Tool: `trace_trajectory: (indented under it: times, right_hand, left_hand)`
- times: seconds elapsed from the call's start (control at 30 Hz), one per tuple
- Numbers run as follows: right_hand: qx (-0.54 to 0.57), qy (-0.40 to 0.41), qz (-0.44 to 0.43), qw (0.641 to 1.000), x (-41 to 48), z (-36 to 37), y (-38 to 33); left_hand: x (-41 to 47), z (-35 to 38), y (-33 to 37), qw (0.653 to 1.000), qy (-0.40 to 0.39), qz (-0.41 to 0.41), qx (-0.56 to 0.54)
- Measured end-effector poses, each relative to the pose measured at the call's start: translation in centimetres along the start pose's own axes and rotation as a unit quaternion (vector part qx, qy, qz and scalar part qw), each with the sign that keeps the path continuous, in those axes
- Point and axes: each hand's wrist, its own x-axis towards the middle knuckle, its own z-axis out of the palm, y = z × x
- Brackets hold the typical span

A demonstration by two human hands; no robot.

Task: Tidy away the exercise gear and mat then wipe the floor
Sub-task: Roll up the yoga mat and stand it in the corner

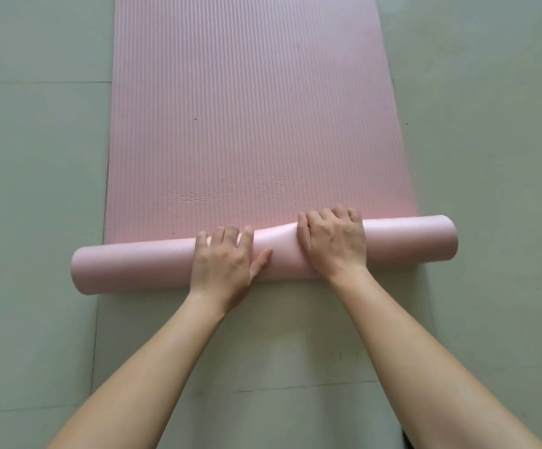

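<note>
Mat (250, 108): pink and ribbed. It lies flat on the floor (36, 189) and runs away from us, with its near end wound into a roll (133, 267).
Cut off: the top of the view cuts the mat's far end. We cannot make out a dark scrap (407, 443) at the bottom border.
Left hand (227, 257): palm down on the roll, fingers (230, 236) nearly straight and spread, thumb splayed, pressing and not gripping.
Right hand (334, 241): fingers bent over the roll's crest and holding it. Their tips are hidden on the far side.
Roll: it lies askew, left end nearer us, with a dent between the hands.
Edges: both roll ends stick out past the flat mat's sides.
Room: we see bare tiled floor on both sides and in front of the roll.
</note>
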Motion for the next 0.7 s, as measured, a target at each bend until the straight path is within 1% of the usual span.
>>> trace_trajectory:
  times: [0.1,0.17,0.2,0.23,0.3,0.4,0.5,0.53,0.63,0.7]
  right_hand:
    - [0.052,0.077,0.047,0.995,0.1,-0.2,0.0]
    - [0.078,0.144,0.018,0.986,0.6,-0.8,0.1]
    - [0.081,0.157,-0.008,0.984,0.7,-0.9,0.1]
    - [0.079,0.155,-0.03,0.984,0.7,-0.8,0.0]
    - [0.062,0.121,-0.047,0.99,0.4,-0.3,-0.1]
    - [0.042,0.089,-0.042,0.994,0.5,0.3,-0.1]
    - [0.06,0.087,-0.031,0.994,1.5,-0.7,0.1]
    - [0.069,0.077,-0.023,0.994,1.8,-1.3,0.1]
    - [0.08,0.012,-0.022,0.996,2.8,-3.2,0.3]
    - [0.068,-0.029,-0.024,0.997,3.3,-4.6,0.6]
  left_hand:
    - [2.4,0.2,-1.0,1.0,-0.011,0.012,-0.004]
    - [3.9,-0.3,-1.7,0.999,-0.016,0.018,-0.025]
    - [4.6,-0.7,-1.9,0.999,-0.02,0.015,-0.037]
    - [5.2,-0.9,-2.1,0.999,-0.025,0.011,-0.044]
    - [6.0,-0.7,-2.1,0.998,-0.025,0.001,-0.05]
    - [5.1,-1.1,-1.8,0.998,0.008,-0.002,-0.059]
    - [3.3,-1.1,-2.1,0.997,0.06,-0.02,-0.047]
    - [2.9,-1.3,-2.2,0.997,0.061,-0.028,-0.04]
    - [2.2,-1.8,-2.3,0.998,0.049,-0.017,-0.02]
    - [2.5,-2.8,-2.2,0.996,0.078,-0.005,-0.034]
